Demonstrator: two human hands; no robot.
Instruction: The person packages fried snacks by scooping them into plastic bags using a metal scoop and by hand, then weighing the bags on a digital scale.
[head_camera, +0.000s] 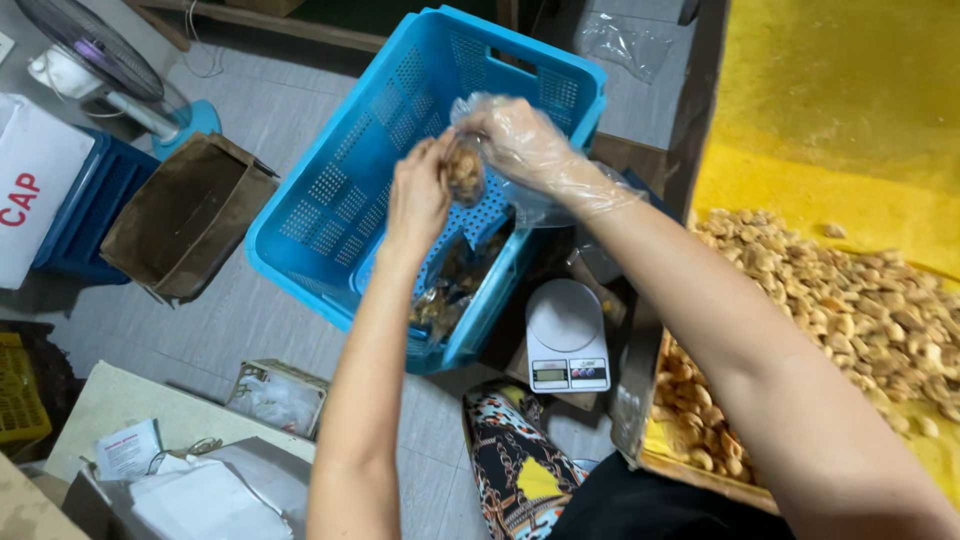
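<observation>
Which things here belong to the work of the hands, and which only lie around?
In use:
- left hand and gloved right hand, both on a small bag of snacks
- blue crate with filled bags
- kitchen scale
- loose snacks on the yellow sheet

Lying about:
- fan
- cardboard box
- papers

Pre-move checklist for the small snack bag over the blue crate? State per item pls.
1. Small bag held by both hands: ok, left hand bare, right hand in a clear plastic glove.
2. Bag is over the blue crate: ok.
3. Bag closed at the top: cannot tell, fingers cover it.
4. Room in the crate: ok, a few filled bags at the low end, most of its floor bare.
5. Scale platform free: ok.
6. Crate stable: cannot tell, it is tilted.
</observation>
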